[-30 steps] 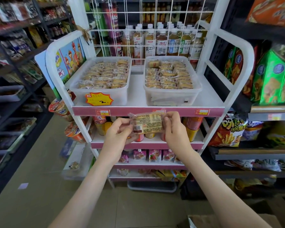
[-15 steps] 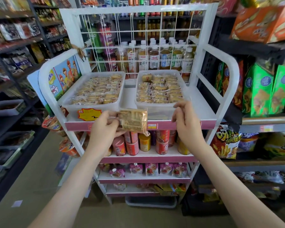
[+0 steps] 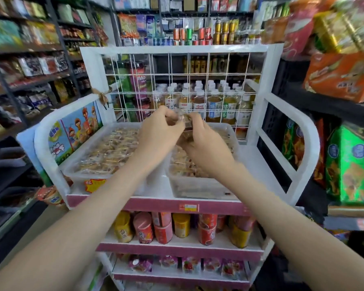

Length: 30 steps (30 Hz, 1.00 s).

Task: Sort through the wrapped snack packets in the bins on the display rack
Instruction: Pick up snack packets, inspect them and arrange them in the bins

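Note:
Two clear plastic bins sit side by side on the top shelf of a white and pink display rack (image 3: 185,206). The left bin (image 3: 78,175) and the right bin (image 3: 198,187) are both full of wrapped snack packets. My left hand (image 3: 158,133) and my right hand (image 3: 202,141) meet above the back of the right bin. Between their fingertips they pinch one clear-wrapped snack packet (image 3: 182,118), mostly hidden by the fingers and blurred.
A white wire grid (image 3: 198,85) rises behind the bins, with drink bottles (image 3: 212,106) beyond it. Cans (image 3: 162,229) fill the shelf below and small pouches the shelf under that. Green snack bags (image 3: 349,164) hang on the right; dark shelving stands at the left.
The left hand carried the packet up from the rack's front edge to over the bins. The right hand joined it and now also grips the packet. The view tilted upward.

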Available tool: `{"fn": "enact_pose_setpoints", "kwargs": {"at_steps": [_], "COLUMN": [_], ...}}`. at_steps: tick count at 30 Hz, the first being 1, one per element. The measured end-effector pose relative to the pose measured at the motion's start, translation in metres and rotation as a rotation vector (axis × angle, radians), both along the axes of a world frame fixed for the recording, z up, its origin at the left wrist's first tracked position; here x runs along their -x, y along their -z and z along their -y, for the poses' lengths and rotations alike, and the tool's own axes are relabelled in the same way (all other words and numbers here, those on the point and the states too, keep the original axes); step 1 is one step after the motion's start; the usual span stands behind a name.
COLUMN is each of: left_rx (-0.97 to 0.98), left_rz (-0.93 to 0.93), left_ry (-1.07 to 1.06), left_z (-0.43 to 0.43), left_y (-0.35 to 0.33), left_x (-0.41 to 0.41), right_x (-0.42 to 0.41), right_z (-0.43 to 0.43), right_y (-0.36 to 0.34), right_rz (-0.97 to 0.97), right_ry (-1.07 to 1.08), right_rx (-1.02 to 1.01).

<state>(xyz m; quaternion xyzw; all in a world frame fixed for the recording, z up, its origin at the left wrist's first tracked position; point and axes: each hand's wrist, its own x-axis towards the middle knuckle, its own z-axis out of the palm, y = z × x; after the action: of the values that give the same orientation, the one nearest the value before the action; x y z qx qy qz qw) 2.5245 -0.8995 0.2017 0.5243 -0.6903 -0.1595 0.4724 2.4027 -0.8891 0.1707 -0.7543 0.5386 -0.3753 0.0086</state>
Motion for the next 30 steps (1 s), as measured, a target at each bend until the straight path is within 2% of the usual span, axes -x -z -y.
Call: {"fn": "enact_pose_setpoints", "kwargs": {"at_steps": [3, 5, 7, 10, 12, 14, 16, 19, 21, 24, 27, 30], "left_rx": [0.092, 0.135, 0.137, -0.039, -0.120, -0.175, -0.194, -0.253, -0.303, -0.315, -0.301, -0.277], "left_rz": [0.068, 0.160, 0.370, 0.772, 1.002, 1.123, 1.172, 1.231, 1.283, 1.288, 1.299, 1.240], "left_ry": [0.059, 0.138, 0.215, 0.302, 0.334, 0.386, 0.433, 0.495, 0.520, 0.555, 0.582, 0.601], "left_z": [0.032, 0.057, 0.086, 0.127, 0.148, 0.162, 0.174, 0.186, 0.191, 0.197, 0.201, 0.207], "left_y": [-0.007, -0.007, -0.002, 0.012, 0.024, 0.040, 0.054, 0.067, 0.070, 0.071, 0.070, 0.070], "left_x": [-0.001, -0.005, -0.012, -0.021, -0.023, -0.022, -0.019, -0.010, -0.005, -0.002, -0.002, -0.005], "right_x": [0.006, 0.016, 0.029, 0.044, 0.050, 0.054, 0.057, 0.060, 0.065, 0.077, 0.082, 0.080], "right_z": [0.045, 0.077, 0.109, 0.150, 0.168, 0.177, 0.183, 0.197, 0.205, 0.213, 0.223, 0.240], "right_y": [-0.006, -0.010, -0.006, 0.009, 0.021, 0.031, 0.043, 0.056, 0.054, 0.049, 0.044, 0.044], "right_rz": [0.175, 0.209, 0.251, 0.354, 0.349, 0.271, 0.062, -0.562, -0.754, -0.705, -0.421, -0.414], "right_ry": [-0.074, -0.043, 0.009, 0.032, -0.004, -0.054, -0.086, -0.041, -0.015, -0.061, -0.070, -0.010], "right_rx": [-0.046, -0.105, -0.170, -0.288, -0.364, -0.450, -0.547, -0.533, -0.572, -0.580, -0.420, -0.379]}}
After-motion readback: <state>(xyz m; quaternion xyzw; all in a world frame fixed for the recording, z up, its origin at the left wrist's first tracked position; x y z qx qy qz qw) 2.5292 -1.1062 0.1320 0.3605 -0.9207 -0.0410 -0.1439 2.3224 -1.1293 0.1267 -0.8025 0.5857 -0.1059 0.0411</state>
